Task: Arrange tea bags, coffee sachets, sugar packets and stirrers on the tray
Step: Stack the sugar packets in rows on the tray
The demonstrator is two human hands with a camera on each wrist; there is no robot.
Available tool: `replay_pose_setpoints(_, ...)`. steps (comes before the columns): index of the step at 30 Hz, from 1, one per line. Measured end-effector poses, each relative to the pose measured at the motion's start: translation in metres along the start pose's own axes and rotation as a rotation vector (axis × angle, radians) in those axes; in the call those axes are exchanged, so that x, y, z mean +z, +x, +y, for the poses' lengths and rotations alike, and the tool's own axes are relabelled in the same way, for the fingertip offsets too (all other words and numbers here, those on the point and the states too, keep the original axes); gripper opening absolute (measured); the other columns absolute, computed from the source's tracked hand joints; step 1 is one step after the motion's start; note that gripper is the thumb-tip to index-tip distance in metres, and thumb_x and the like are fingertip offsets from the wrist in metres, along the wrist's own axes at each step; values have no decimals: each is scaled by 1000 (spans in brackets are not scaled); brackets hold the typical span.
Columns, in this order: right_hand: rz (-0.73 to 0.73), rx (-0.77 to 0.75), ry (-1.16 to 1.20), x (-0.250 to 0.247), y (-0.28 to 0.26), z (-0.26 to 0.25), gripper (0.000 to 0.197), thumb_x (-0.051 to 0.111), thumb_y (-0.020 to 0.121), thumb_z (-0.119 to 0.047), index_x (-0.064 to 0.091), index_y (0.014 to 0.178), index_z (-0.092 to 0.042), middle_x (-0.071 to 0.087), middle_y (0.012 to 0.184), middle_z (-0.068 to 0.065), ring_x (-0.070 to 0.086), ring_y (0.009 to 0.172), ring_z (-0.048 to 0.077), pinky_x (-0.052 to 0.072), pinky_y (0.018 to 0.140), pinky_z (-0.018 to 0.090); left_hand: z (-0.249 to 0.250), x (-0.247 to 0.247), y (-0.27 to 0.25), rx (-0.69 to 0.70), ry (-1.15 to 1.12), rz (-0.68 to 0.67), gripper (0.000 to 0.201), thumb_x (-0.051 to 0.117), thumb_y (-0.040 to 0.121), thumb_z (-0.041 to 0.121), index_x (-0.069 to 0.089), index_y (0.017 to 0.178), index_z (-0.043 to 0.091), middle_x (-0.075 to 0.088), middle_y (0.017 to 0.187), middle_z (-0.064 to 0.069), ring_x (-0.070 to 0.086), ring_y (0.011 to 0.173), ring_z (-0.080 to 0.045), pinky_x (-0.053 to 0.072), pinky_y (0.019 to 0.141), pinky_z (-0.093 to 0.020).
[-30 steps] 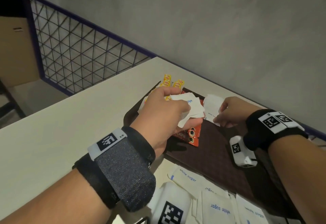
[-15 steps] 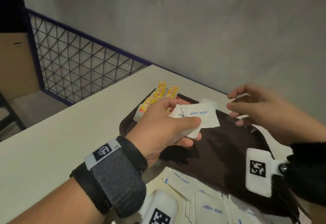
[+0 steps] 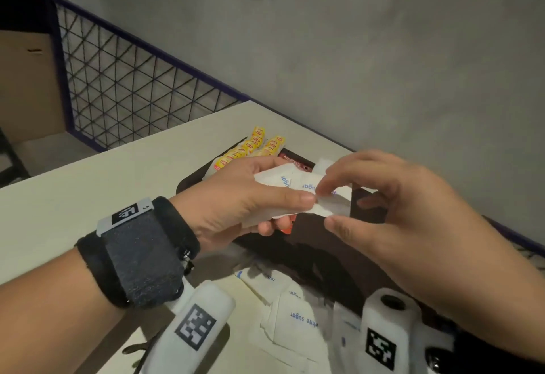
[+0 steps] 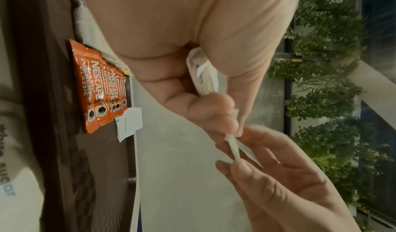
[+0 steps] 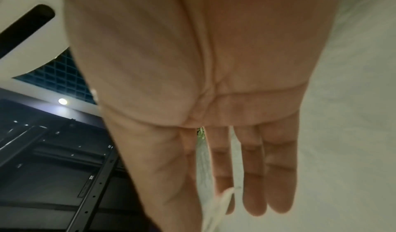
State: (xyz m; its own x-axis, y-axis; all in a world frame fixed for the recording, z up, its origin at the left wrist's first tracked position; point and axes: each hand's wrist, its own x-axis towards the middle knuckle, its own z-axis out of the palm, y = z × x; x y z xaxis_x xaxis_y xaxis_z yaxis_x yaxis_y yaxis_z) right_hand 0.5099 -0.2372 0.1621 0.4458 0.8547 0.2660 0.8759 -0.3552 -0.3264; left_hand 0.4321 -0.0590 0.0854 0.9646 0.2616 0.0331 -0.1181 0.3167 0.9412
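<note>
Over the tray (image 3: pixel 339 255), both hands' fingers (image 3: pixel 326 189) pinch sugar packets (image 3: pixel 298 185).

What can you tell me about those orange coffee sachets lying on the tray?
The coffee sachets are slim orange-red packets, glossy like foil, printed "Nescafe Classic" in white with pictures of coffee cups at one end. Several lie flat and overlapping in a fanned row on the dark brown tray, beside a white sugar packet. From the head view they are mostly hidden behind the left hand. No hand touches them.
</note>
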Motion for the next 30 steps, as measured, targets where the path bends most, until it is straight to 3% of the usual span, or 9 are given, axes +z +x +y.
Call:
replay_pose_setpoints(3,26,49,-8,0,1,4,10,78,83,-33,70,88,-37,64,90,-19,63,79,2,47,67,19,1,1,0,-12,-65,-6,38,79,68,13,69,105,15,68,77,-6,56,47,-14,40,36,-17)
replay_pose_setpoints(5,5,83,35,-3,0,5,8,75,83,-39,70,89,-36,68,83,-14,65,68,5,46,60,21,0,1,-1,-22,-70,-31,34,76,73,14,69,106,13,70,78,-7,56,48,-14,40,36,-18)
replay_pose_setpoints(8,-5,97,94,-9,-1,5,13,68,84,-42,70,89,-30,72,77,-7,66,67,14,55,68,41,-1,2,-1,-62,-56,-74,28,69,86,19,70,112,10,73,84,-9,56,52,-14,41,38,-17)
replay_pose_setpoints(11,9,107,145,-11,0,7,14,67,84,-39,70,83,-25,73,77,-10,69,68,15,57,74,48,-2,4,-1,-98,-69,-81,26,64,92,20,72,114,10,75,89,-11,56,53,-14,42,39,-17)
replay_pose_setpoints(14,-1,129,212,-11,0,11,10,73,81,-34,70,89,-30,74,82,-8,70,68,17,58,74,50,-4,5,-1,-120,-76,-93,24,63,93,18,73,112,9,75,90,-13,57,51,-13,42,39,-17)
replay_pose_setpoints(18,-55,132,176,-10,0,15,25,82,76,-28,70,97,-36,74,91,-9,69,74,15,59,75,49,-5,4,-1,-122,-75,-99,26,66,88,19,73,110,7,75,89,-14,57,51,-13,42,39,-17)
replay_pose_setpoints(22,-57,122,83,-8,2,19,6,74,85,-28,71,89,-31,72,76,-6,64,64,17,56,69,46,-5,4,-1,-112,-85,-87,24,61,95,19,74,112,8,74,89,-14,57,53,-14,42,40,-18)
replay_pose_setpoints(26,33,137,140,-10,3,28,17,68,90,-21,66,97,-37,74,73,-3,71,66,17,57,73,55,-5,5,0,-135,-104,-64,29,53,102,19,69,125,12,73,91,-14,57,56,-17,43,43,-20)
replay_pose_setpoints(30,66,147,270,-12,3,27,18,70,91,-12,67,97,-29,75,73,4,72,62,23,58,64,50,-7,3,1,-127,-72,-109,22,70,93,13,68,115,12,72,91,-16,59,56,-17,43,42,-20)
